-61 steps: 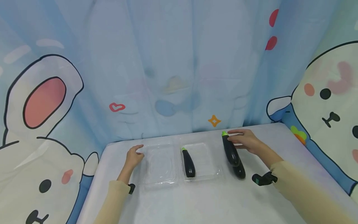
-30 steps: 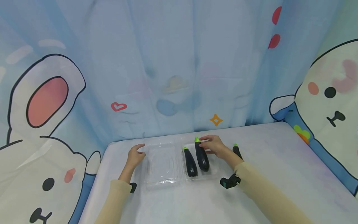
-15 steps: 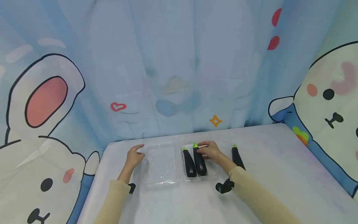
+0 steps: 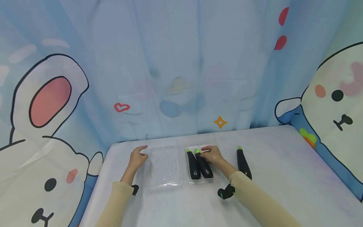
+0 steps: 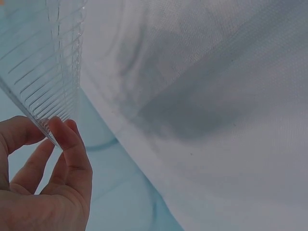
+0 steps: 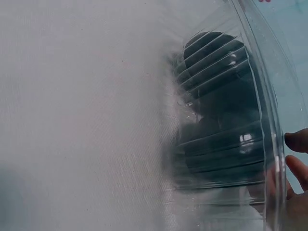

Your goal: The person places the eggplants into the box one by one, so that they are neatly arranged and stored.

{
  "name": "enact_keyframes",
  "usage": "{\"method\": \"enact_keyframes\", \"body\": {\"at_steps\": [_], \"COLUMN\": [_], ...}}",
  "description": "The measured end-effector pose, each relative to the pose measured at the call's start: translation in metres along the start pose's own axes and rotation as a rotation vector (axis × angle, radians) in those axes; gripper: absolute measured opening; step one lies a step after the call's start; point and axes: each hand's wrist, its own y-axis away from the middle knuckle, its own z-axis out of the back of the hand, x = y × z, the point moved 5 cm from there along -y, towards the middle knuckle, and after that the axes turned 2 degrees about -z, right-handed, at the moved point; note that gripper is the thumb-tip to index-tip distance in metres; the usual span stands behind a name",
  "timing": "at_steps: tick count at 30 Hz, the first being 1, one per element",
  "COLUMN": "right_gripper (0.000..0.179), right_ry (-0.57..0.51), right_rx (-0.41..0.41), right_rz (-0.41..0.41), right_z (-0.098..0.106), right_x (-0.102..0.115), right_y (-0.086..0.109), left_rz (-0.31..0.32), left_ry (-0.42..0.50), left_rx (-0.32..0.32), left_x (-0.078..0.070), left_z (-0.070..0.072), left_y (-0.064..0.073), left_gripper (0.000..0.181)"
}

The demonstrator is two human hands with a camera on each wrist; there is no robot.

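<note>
In the head view, a hinged clear plastic box lies spread on the table, its lid [image 4: 164,165] to the left and its tray [image 4: 189,181] to the right. My left hand [image 4: 137,159] pinches the lid's outer edge between thumb and fingers, plain in the left wrist view. Two dark eggplants with green tops lie in the tray: a left eggplant [image 4: 193,165] and a slanted right eggplant [image 4: 204,166]. My right hand [image 4: 213,155] is beside the top of the right one, fingers loosely spread. A third eggplant [image 4: 244,164] lies outside, right of the tray, partly behind the right sleeve.
A white cloth covers the table [image 4: 181,208]. Behind it hangs a blue printed curtain [image 4: 181,69] with cartoon animals on both sides. A black wrist camera [image 4: 226,191] hangs below the right forearm, close to the tray's front right corner.
My right hand has carried an eggplant leftward from the right of the box and lowered it into the tray. Its lower end has since swung right. My left hand stays at the lid.
</note>
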Motion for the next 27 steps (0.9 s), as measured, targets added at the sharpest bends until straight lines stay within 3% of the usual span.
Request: {"method": "enact_keyframes", "body": {"at_steps": [13, 27], "right_gripper": [0.036, 0.043], "right_ry": [-0.005, -0.018], "right_rx": [0.016, 0.022], "right_rz": [0.055, 0.036], "right_z": [0.012, 0.064], "right_x": [0.016, 0.035], "right_y": [0.002, 0.001], "left_rz": [0.004, -0.007], "left_ry": [-0.001, 0.000], "left_rx": [0.001, -0.001], "left_x": [-0.002, -0.003], "left_z": [0.000, -0.001], "left_y": [-0.001, -0.001], "left_gripper": [0.047, 0.047]}}
